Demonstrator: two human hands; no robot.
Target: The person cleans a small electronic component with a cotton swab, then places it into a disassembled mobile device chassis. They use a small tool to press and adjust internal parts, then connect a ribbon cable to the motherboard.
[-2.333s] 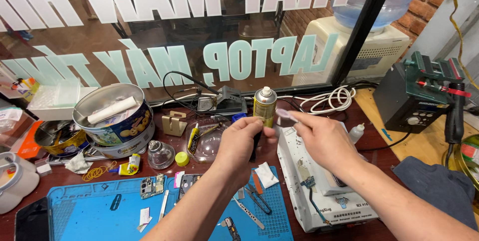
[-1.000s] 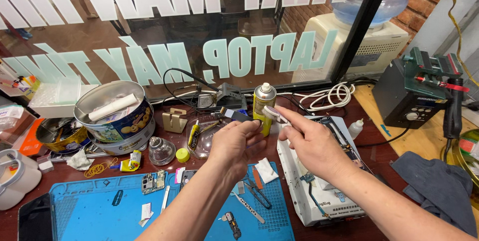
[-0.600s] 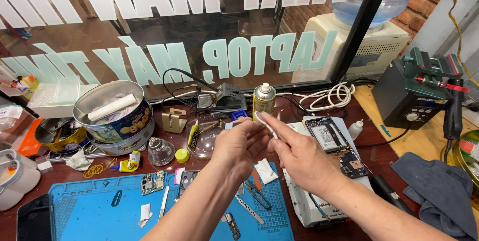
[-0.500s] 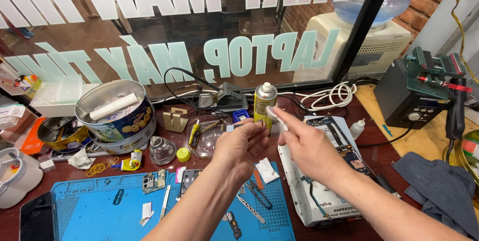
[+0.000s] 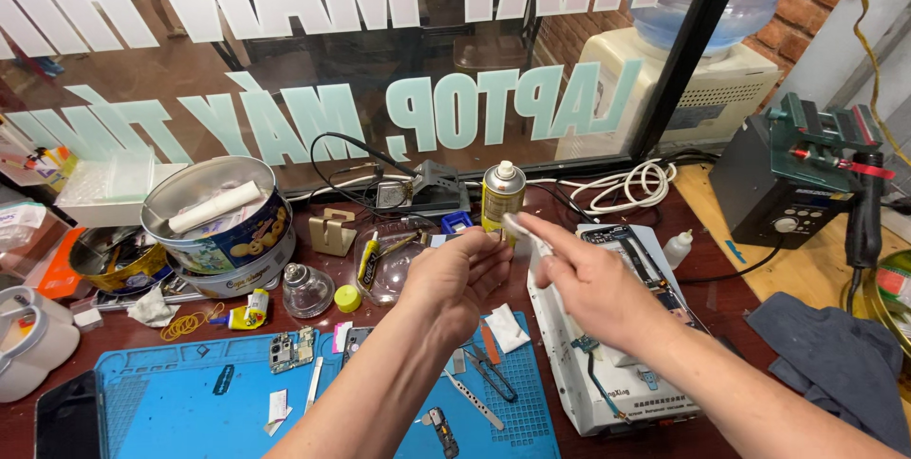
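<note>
One cluttered wooden bench (image 5: 759, 241) against a lettered shop window (image 5: 380, 60)

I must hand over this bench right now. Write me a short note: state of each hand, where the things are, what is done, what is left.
Left hand: raised over the blue mat, fingers curled; any small part in it is hidden.
Right hand: pinches a small white wipe at the fingertips, close to the left hand.
Spray can stands just behind; opened phone lies on the white machine.
Done: cannot tell.
Left: phone still open; tweezers and small parts lie on the mat.
</note>
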